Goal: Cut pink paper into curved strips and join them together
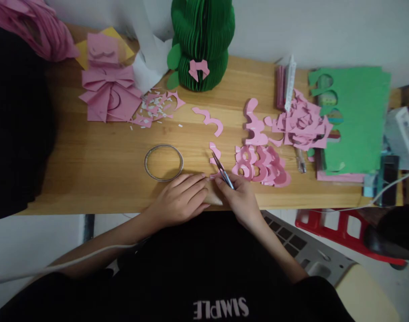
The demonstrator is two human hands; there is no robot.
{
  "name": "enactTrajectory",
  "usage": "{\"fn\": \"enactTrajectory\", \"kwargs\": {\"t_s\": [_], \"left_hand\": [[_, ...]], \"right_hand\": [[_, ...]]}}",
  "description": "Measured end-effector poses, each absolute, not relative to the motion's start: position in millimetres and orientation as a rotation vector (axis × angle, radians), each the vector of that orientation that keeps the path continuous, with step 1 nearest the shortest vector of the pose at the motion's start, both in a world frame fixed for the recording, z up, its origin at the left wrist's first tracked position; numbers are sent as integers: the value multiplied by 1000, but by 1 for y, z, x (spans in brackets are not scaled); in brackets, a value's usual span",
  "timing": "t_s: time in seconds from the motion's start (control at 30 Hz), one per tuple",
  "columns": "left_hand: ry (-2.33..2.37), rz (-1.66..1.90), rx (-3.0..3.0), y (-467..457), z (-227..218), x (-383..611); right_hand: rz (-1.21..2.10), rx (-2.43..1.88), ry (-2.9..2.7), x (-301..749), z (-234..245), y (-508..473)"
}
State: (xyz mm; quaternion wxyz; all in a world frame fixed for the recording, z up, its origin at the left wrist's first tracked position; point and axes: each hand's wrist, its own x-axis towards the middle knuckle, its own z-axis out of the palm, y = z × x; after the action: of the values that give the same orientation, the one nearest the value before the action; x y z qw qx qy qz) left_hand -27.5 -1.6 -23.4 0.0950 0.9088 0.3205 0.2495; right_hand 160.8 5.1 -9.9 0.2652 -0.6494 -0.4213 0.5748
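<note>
My right hand (240,199) is closed round a pair of small scissors (222,169), whose blades point up and left over the wooden table (100,179). The blade tips reach a small pink paper piece (214,153). My left hand (181,197) lies beside it with fingers together, pressing on a tan strip (214,199) at the table's front edge. A thin roll of tape (163,162) lies just left of the hands.
A stack of pink cut-out shapes (261,164) lies right of the scissors, with pink scraps (301,124) and green paper sheets (359,116) beyond. A green honeycomb paper figure (202,40) stands at the back. Pink folded bows (108,91) lie at back left. A red stool (338,232) stands below right.
</note>
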Motion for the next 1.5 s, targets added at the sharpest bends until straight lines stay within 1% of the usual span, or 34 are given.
{"fn": "enactTrajectory", "kwargs": {"t_s": [0.43,0.63,0.77,0.97,1.03,1.1,1.17,1.23,1.33,1.4,1.5], "left_hand": [[971,615,2813,-2,-22,-24],[980,554,2950,-9,-22,-18],[967,530,2890,-13,-23,-16],[979,573,2775,-15,-28,-16],[989,575,2742,-13,-26,-17],[998,610,2618,-10,-22,-18],[1041,677,2343,-6,-15,-21],[1065,744,1974,-4,-7,-23],[983,809,1523,-2,-2,-25],[935,814,1375,-2,-3,-24],[918,800,1301,-2,-5,-23]], "right_hand": [[1559,-1747,-1145,159,-8,5],[1463,-1792,-1237,162,-3,5],[1337,-1819,-1268,163,0,5],[1485,-1712,-1218,160,-1,6],[1460,-1741,-1243,162,-1,6],[1394,-1779,-1279,165,0,6],[1369,-1783,-1284,167,2,6],[1437,-1730,-1223,168,4,4],[1626,-1621,-1030,166,10,3],[1714,-1583,-911,164,13,4],[1732,-1553,-869,162,17,6]]}}
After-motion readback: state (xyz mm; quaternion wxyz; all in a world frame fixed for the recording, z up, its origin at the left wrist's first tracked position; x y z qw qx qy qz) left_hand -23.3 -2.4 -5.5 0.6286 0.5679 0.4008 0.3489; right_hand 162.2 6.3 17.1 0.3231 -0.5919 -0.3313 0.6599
